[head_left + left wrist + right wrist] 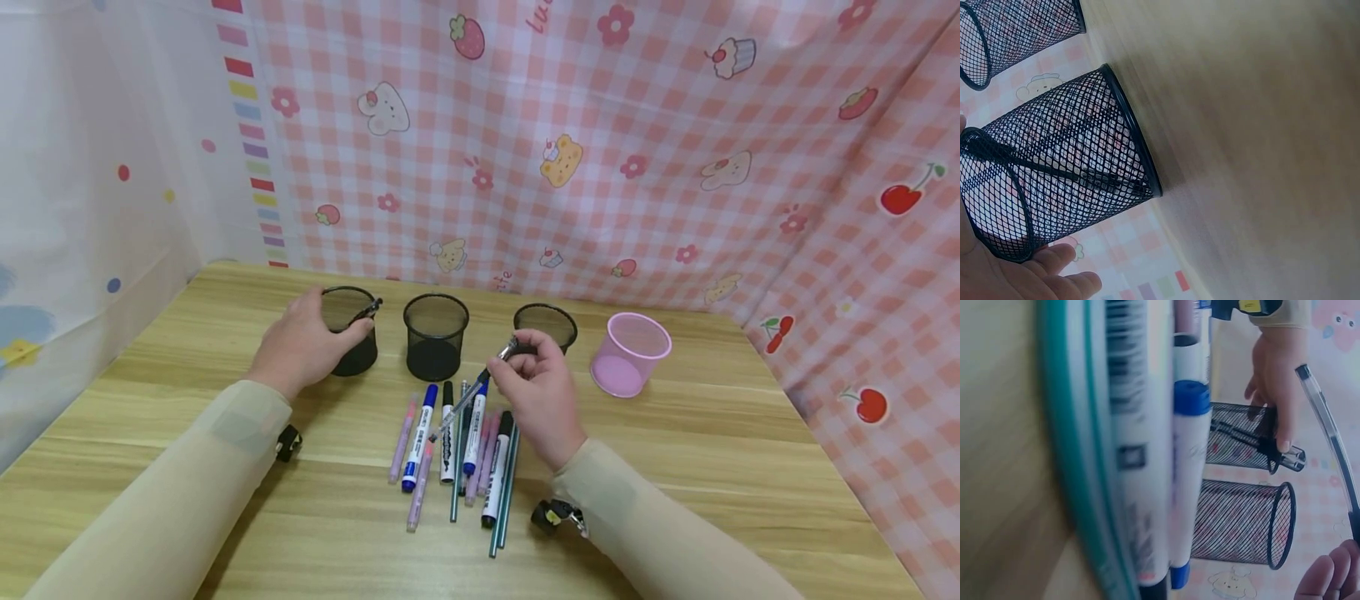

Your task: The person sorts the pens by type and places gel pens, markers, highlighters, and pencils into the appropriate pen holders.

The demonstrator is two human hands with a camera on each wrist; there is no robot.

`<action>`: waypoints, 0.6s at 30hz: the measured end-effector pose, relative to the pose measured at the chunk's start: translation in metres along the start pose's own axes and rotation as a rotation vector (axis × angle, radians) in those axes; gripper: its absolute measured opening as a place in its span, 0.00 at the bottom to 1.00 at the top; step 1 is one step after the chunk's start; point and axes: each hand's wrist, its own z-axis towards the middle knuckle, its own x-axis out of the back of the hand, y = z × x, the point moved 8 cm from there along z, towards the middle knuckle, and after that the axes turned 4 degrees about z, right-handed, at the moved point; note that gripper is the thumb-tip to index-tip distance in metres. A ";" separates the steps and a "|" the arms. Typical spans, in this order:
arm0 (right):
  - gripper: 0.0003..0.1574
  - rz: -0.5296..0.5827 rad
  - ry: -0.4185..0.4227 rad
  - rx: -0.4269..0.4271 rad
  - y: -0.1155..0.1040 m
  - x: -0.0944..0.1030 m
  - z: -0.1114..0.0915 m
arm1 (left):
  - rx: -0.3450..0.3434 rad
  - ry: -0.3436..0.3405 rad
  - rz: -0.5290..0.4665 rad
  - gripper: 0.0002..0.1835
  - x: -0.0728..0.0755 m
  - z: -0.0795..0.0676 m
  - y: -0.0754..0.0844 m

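My left hand [303, 342] grips the rim of the leftmost black mesh pen cup [356, 358]. A dark pen [1054, 170] leans inside that cup, its top sticking out near my thumb. Between thumb and fingers, my right hand [542, 396] pinches a clear-barrelled pen [459, 410] with a dark grip, slanted above the pile. Below it on the table lie several whiteboard markers [420, 437], light purple pens [402, 442] and teal sticks [508, 492], side by side. In the right wrist view, the raised pen [1329, 425] is apart from the pile.
A second black mesh cup [435, 354] stands right of the held one. Another black mesh cup [546, 321] is partly hidden behind my right hand. At the right end stands a pink mesh cup [630, 354]. A checked curtain [510, 167] hangs behind the wooden table [720, 467].
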 end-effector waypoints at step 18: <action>0.22 0.169 0.129 0.051 -0.009 -0.030 0.015 | -0.003 0.006 0.007 0.65 -0.001 0.000 -0.001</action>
